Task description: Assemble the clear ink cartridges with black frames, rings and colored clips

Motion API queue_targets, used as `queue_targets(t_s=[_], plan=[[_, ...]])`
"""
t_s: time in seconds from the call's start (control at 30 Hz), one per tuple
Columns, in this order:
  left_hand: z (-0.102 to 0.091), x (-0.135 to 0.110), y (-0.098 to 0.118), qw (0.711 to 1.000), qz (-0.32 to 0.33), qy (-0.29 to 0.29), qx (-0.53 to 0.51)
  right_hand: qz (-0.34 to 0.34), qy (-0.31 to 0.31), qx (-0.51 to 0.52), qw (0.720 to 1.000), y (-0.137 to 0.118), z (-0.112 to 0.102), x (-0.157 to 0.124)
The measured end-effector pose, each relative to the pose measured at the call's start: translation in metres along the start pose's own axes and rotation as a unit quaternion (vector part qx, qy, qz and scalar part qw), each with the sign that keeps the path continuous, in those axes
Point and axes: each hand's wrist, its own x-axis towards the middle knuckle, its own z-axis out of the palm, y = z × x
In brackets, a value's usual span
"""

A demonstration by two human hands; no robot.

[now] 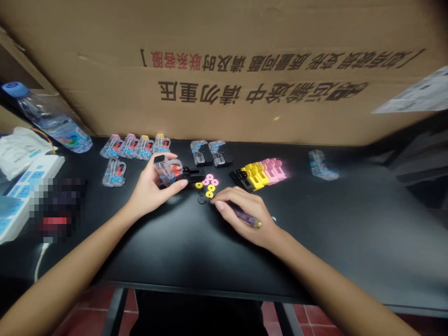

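Note:
My left hand (150, 186) is wrapped round a small clear plastic toy casing (168, 170) with red and blue parts and a black cap. From its right side a black forked piece (194, 175) sticks out, near my left thumb. My right hand (245, 212) grips a purple pen-like tool (247, 217) with a gold end. Its tip points at a cluster of small rings just left of my fingers: pink rings (209, 178), yellow rings (211, 188) and black rings (202, 199). Whether the tip touches a black ring cannot be made out.
Behind my left hand stand several similar clear casings (129, 146). Two black-and-clear casings (220, 154) lie behind the rings, with black, yellow and pink pieces (257, 175) rightward. A clear casing (322, 165) lies far right. A cardboard box (224, 121), bottle (52, 116) and power strip (31, 182) border the table.

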Motion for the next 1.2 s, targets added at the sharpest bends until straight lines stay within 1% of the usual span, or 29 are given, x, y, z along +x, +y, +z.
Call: queue_targets(t_s=[0.1,0.2,0.27,0.33,0.47,0.53,0.67,0.83,1.03,1.2], plan=[[0.001,-0.002,-0.002,1.0,-0.002,-0.021,0.006,-0.013,0.066,-0.003,0.998,-0.001,-0.004,0.0],[0.003,-0.005,-0.002,0.998,-0.01,-0.067,-0.01,-0.021,0.134,-0.041,0.99,-0.001,-0.006,0.0],[0.006,-0.007,-0.001,0.995,-0.006,-0.099,-0.024,-0.024,0.151,-0.077,0.985,-0.001,-0.005,0.001],[0.009,-0.009,0.001,0.992,0.012,-0.121,-0.031,-0.034,0.133,-0.103,0.985,-0.001,-0.002,0.0],[0.012,-0.014,0.005,0.988,0.043,-0.15,-0.02,-0.039,0.038,-0.104,0.993,-0.001,0.005,-0.002],[0.012,-0.014,0.006,0.986,0.052,-0.159,-0.022,-0.03,0.004,-0.087,0.996,-0.001,0.008,-0.004],[0.011,-0.014,0.006,0.985,0.067,-0.157,-0.037,-0.022,0.015,-0.064,0.998,0.001,0.008,-0.003],[0.012,-0.014,0.006,0.986,0.064,-0.154,-0.028,-0.024,0.023,-0.092,0.995,0.003,0.007,-0.001],[0.013,-0.013,0.005,0.986,0.075,-0.149,-0.006,-0.016,-0.023,-0.051,0.998,0.008,0.007,-0.001],[0.012,-0.012,0.007,0.986,0.06,-0.158,0.004,0.0,-0.044,-0.024,0.999,0.007,0.007,-0.001]])
